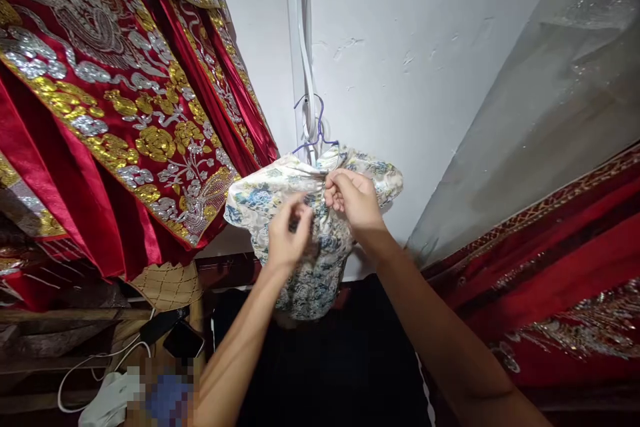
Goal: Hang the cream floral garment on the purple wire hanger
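Observation:
A floral shirt (265, 197), cream with blue and green blossoms, hangs from a thin purple hanger (320, 137) in front of me. My right hand (355, 200) is closed at the shirt's front just below the neckline, its thumb and fingers pinching the cloth there. My left hand (290, 230) hovers before the shirt's chest, slightly lower and to the left. Its fingers are curled and a little blurred, with a gap between them and the thumb; nothing shows in it. Behind my hands, part of the shirt front is hidden.
A white pole (300, 27) stands against the white wall (400, 27) behind the hanger. Red cloth (165, 107) with gold and silver sequins hangs at left. Clear plastic sheeting (540, 93) covers the right side. A phone (184, 339) and white cable (75, 373) lie lower left.

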`<state>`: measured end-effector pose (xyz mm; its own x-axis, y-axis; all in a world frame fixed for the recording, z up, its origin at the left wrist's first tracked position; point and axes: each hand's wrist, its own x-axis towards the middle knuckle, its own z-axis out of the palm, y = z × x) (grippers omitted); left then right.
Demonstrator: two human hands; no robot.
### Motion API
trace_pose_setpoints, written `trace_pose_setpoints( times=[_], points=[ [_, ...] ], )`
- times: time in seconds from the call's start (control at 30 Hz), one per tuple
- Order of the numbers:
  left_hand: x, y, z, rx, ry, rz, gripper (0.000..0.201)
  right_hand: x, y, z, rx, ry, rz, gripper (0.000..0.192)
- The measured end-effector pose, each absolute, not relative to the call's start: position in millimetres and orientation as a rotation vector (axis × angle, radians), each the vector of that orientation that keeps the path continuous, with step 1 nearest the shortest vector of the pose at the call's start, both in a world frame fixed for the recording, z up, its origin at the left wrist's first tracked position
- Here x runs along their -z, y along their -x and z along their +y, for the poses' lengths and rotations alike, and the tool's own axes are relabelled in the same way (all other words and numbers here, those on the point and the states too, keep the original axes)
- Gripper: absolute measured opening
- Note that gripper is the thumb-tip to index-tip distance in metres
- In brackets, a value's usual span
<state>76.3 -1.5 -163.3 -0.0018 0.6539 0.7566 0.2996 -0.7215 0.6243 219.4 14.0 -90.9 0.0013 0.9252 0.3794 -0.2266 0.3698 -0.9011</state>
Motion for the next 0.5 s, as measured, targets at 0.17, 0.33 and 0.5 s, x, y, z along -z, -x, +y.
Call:
trace_pose_setpoints(
  times=[0.17,0.33,0.5],
  points=[
    [71,-70,23,-1.659,-2.504,1.026,0.018,89,-221,17,-0.887,0.724,-1.364,0.019],
    [82,-70,18,-1.656,-2.535,1.121,0.015,120,-220,26,-0.825,0.814,-1.359,0.028],
    [95,-69,10,-1.910,-2.264,1.159,0.015,151,-213,39,-0.810,0.922,-1.373,0.028]
  ],
)
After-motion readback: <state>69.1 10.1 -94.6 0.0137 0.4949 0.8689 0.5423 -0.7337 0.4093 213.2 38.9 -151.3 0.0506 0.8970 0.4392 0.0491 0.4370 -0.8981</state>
